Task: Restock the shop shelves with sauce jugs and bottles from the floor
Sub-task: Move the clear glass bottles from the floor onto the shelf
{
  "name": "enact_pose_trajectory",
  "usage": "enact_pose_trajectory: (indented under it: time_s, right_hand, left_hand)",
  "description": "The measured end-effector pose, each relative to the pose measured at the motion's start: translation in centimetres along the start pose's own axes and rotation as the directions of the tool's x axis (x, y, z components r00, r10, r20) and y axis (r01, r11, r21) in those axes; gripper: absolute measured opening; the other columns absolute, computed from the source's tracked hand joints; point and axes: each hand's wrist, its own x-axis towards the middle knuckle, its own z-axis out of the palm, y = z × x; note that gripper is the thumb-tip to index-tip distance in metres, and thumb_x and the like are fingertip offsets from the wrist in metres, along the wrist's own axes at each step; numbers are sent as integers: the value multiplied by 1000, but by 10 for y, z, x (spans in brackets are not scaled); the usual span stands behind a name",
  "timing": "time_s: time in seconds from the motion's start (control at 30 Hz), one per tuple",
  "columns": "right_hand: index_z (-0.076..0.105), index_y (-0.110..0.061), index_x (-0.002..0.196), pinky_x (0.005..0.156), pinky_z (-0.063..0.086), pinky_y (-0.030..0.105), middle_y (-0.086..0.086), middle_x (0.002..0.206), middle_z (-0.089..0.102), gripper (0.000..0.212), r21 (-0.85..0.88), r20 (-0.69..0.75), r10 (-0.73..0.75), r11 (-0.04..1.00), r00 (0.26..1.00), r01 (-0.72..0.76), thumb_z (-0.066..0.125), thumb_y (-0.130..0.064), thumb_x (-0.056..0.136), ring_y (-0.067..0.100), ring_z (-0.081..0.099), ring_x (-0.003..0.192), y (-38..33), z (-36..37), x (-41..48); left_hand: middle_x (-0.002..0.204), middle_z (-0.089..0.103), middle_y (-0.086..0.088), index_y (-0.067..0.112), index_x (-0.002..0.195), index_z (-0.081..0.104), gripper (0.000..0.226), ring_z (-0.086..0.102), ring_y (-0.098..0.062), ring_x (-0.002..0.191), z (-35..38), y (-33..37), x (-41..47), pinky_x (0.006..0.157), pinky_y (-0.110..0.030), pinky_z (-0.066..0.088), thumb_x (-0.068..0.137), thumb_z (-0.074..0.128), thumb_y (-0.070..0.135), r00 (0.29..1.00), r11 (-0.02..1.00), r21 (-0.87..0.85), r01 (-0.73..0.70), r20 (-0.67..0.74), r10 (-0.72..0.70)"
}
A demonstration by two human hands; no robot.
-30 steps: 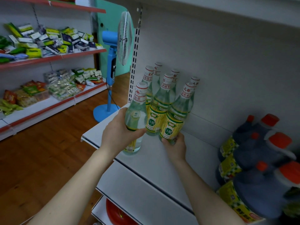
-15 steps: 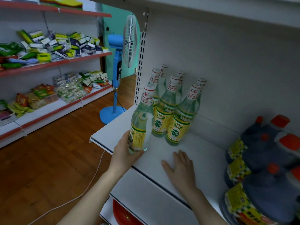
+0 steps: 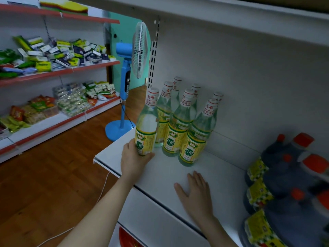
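My left hand [image 3: 133, 161] grips the base of a clear vinegar bottle [image 3: 147, 125] with a yellow label and white cap, upright at the left front of a cluster of several like bottles [image 3: 185, 125] on the white shelf [image 3: 222, 168]. My right hand [image 3: 195, 190] lies flat, fingers straight, on the bare shelf in front of the cluster, holding nothing. Dark sauce jugs [image 3: 292, 179] with orange caps and yellow labels lie stacked at the right end of the shelf.
A blue standing fan [image 3: 130, 82] is left of the shelf's end, its cable trailing over the wooden floor [image 3: 53, 184]. Red-edged shelves [image 3: 58, 72] with packets line the left wall. A lower white shelf [image 3: 160, 225] sits beneath; another shelf hangs overhead.
My right hand let go of the front bottle, drew back and settled flat on the shelf. My left hand slid down to the bottle's base, keeping it upright beside the cluster.
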Motion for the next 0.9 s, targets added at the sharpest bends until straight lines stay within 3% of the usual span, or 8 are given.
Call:
enact_pose_trajectory:
  time_s: [0.23, 0.4, 0.53, 0.77, 0.9]
  right_hand:
    - [38, -13, 140, 116, 9, 34, 8, 153, 26, 107, -11, -18, -9, 1000, 1000, 9, 5, -73, 58, 18, 16, 143, 2, 2, 1]
    - [42, -10, 137, 115, 13, 37, 11, 151, 31, 105, 7, -48, -11, 1000, 999, 11, 10, -73, 60, 21, 21, 142, 3, 6, 0]
    - [40, -11, 139, 116, 11, 36, 9, 152, 28, 106, 0, -27, -11, 1000, 1000, 11, 7, -73, 59, 19, 19, 143, 2, 4, 1]
    - [37, -14, 141, 116, 8, 34, 7, 154, 24, 108, -19, -5, -1, 1000, 1000, 1, 4, -73, 57, 17, 15, 144, 1, 2, 0]
    - [39, -13, 139, 116, 9, 34, 8, 153, 26, 107, 11, -25, 3, 1000, 1000, -3, 6, -73, 57, 17, 16, 143, 1, 3, 0]
  left_hand:
    - [117, 60, -1, 20, 119, 47, 52, 57, -21, 105, -1, -1, -5, 77, -27, 39, 75, 74, 24, 999, 996, -85, -18, 29, 21]
    - [113, 63, 2, 24, 118, 46, 53, 59, -22, 103, 2, 3, -3, 73, -27, 38, 74, 74, 35, 1000, 999, -25, 30, -5, -30]
    - [114, 63, 1, 23, 120, 46, 53, 58, -24, 104, 3, 4, -3, 73, -27, 38, 76, 72, 38, 999, 999, 29, 35, -8, -35]
    - [109, 59, -1, 22, 110, 50, 49, 57, -22, 100, 5, -2, -4, 75, -31, 43, 71, 75, 38, 998, 999, -28, 18, -65, -20]
    - [114, 63, 1, 23, 118, 50, 47, 58, -22, 104, 4, -1, -6, 77, -27, 39, 78, 71, 33, 998, 999, -22, -35, -51, 34]
